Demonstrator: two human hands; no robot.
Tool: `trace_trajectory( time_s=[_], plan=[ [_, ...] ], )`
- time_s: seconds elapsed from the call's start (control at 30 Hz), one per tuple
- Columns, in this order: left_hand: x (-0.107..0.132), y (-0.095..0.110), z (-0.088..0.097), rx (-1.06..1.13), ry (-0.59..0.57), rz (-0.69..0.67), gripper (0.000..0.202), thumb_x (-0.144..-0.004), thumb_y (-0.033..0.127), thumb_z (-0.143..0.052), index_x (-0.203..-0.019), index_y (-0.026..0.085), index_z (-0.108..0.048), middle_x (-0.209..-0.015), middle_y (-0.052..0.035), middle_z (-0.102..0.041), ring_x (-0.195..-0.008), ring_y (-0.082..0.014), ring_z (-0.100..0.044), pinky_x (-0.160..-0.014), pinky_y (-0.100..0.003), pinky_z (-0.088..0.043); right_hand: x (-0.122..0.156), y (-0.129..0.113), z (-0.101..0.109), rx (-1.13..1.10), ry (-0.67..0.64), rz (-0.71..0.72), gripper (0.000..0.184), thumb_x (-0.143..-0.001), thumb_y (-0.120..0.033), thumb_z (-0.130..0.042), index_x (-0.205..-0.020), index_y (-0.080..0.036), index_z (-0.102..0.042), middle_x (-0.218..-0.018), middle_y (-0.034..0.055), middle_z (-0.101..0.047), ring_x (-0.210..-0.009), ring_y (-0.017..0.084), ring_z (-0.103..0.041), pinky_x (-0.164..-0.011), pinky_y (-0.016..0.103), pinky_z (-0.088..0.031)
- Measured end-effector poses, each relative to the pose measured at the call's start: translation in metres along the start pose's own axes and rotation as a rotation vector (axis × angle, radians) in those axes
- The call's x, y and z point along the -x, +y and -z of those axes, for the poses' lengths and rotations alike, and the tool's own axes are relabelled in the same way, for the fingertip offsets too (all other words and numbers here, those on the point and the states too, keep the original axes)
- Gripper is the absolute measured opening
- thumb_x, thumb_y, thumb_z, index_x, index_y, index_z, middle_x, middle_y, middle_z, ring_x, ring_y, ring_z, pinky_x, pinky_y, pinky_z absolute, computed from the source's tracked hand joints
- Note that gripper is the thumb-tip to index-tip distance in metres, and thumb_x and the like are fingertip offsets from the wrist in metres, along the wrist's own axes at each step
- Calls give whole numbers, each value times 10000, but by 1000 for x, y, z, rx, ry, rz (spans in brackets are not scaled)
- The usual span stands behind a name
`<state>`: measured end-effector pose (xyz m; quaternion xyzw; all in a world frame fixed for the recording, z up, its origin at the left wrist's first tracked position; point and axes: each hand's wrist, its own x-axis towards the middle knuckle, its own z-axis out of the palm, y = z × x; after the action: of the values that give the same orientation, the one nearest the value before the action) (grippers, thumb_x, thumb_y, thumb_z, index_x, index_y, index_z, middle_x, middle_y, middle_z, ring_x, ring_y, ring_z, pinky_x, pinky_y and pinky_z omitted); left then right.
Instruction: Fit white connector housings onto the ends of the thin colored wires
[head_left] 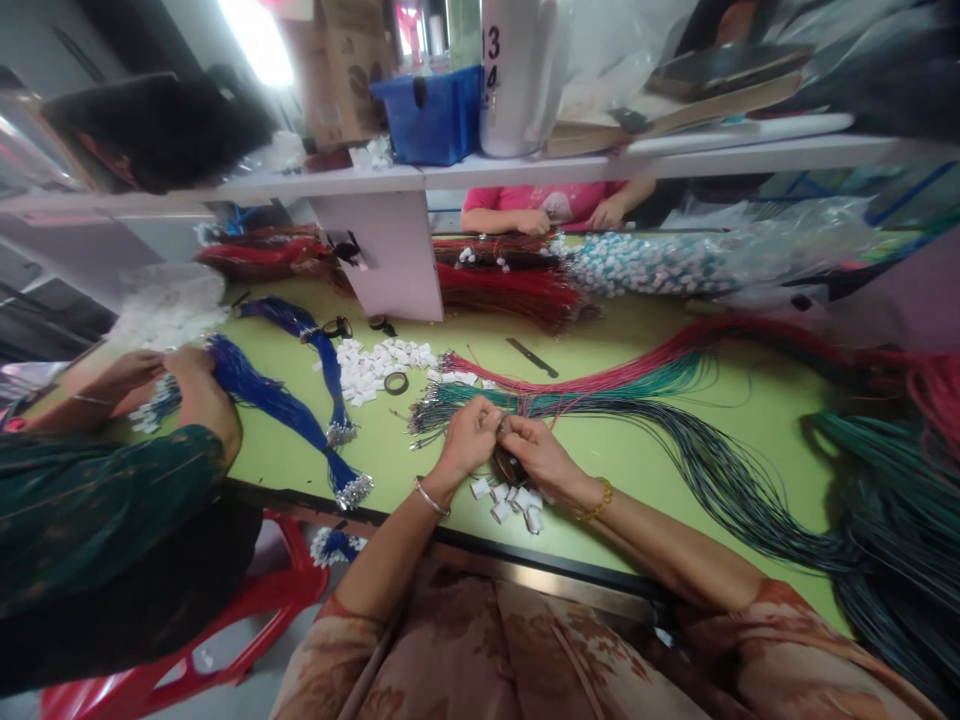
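Observation:
Close together over the table's front part, my left hand (471,436) and my right hand (538,452) meet at the fingertips, both pinched closed. A dark, rounded roll of tape (510,466) shows beneath the fingers of my right hand. Whatever my left fingertips grip is too small and covered to make out. Just below the hands lies a small pile of white connectors (508,502) with brownish edges. Behind them run bundles of red wires (600,382), green wires (645,382) and black-grey wires (686,440), their terminal ends gathered at the left.
White connectors (382,362) are heaped beside another tape roll (396,382). A dark flat blade-like strip (531,357) lies farther back. At the left, a co-worker's hands (187,372) are near blue wire bundles (277,410). A shelf (360,182) crosses above; another person sits beyond it.

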<state>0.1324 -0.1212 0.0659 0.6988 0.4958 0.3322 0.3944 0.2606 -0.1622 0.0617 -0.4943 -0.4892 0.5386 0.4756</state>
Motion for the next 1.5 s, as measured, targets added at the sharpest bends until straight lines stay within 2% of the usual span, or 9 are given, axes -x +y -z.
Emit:
trace_trajectory(
  time_s=[0.1, 0.23, 0.27, 0.33, 0.6, 0.8, 1.1, 1.3, 1.5],
  plan=[
    [-6, 5, -4, -116, 10, 10, 127, -836, 230, -506, -711, 207, -503, -662, 14, -546, -620, -146, -486, -598, -264, -333, 29, -15, 3, -25, -65, -35, 283, -757, -413, -579, -592, -210, -472, -498, -44, -475, -440, 87, -369, -436, 225, -299],
    [-23, 0, -4, -347, 173, 105, 131, -859, 202, -484, -740, 207, -539, -658, -14, -561, -600, -169, -482, -602, -282, -309, 77, -53, -1, 136, -946, 168, 85, -703, -362, -648, -725, -305, -707, -637, -17, -673, -554, 121, -566, -541, 237, -418],
    [-25, 1, -3, -352, 169, 77, 128, -866, 213, -485, -756, 209, -549, -669, -15, -570, -606, -171, -486, -601, -281, -308, 79, -63, 1, 202, -960, 239, 121, -742, -355, -623, -782, -309, -727, -653, -10, -677, -608, 131, -589, -617, 249, -445],
    [-24, 6, -4, -325, 84, -42, 126, -880, 248, -488, -791, 217, -572, -695, -13, -592, -626, -172, -501, -598, -276, -312, 63, -76, 11, 307, -828, 256, 230, -834, -368, -544, -896, -257, -736, -692, 13, -685, -605, 132, -597, -614, 248, -456],
    [39, 24, -25, -649, -198, -313, 191, -926, 333, -472, -936, 190, -597, -855, -81, -653, -748, -211, -584, -691, -326, -381, -92, -38, 125, 1216, 460, 115, 480, -905, -348, -476, -1324, -118, -512, -873, 134, -682, -770, 229, -604, -711, 321, -419],
    [64, 1, -44, -850, -358, -558, 271, -918, 377, -492, -939, 131, -604, -907, -106, -616, -868, -247, -572, -753, -373, -399, -117, -12, 129, 1515, 375, -99, 339, -887, -308, -485, -1092, -97, -654, -1084, 246, -624, -946, 296, -600, -725, 326, -400],
    [59, -3, -32, -705, -160, -651, 441, -894, 540, -470, -959, 145, -656, -897, -122, -613, -845, -239, -542, -703, -360, -408, -94, -5, -3, 1222, -268, 319, 205, -857, -313, -567, -962, -180, -682, -951, 81, -679, -788, 174, -568, -659, 253, -334],
    [-21, -34, 34, -511, 227, -305, 274, -927, 220, -409, -857, 170, -669, -861, -105, -624, -851, -219, -542, -786, -356, -426, -89, 32, -8, 1212, -176, 383, 224, -914, -278, -486, -882, -166, -676, -892, 81, -645, -768, 171, -539, -644, 264, -310],
    [-102, -77, 61, -690, 43, -123, 179, -817, 158, -523, -887, 160, -688, -956, -122, -654, -939, -253, -561, -862, -369, -418, -85, 40, -6, 1210, -139, 534, 261, -933, -265, -451, -891, -159, -686, -900, 100, -622, -792, 180, -514, -668, 274, -311]
  ],
)
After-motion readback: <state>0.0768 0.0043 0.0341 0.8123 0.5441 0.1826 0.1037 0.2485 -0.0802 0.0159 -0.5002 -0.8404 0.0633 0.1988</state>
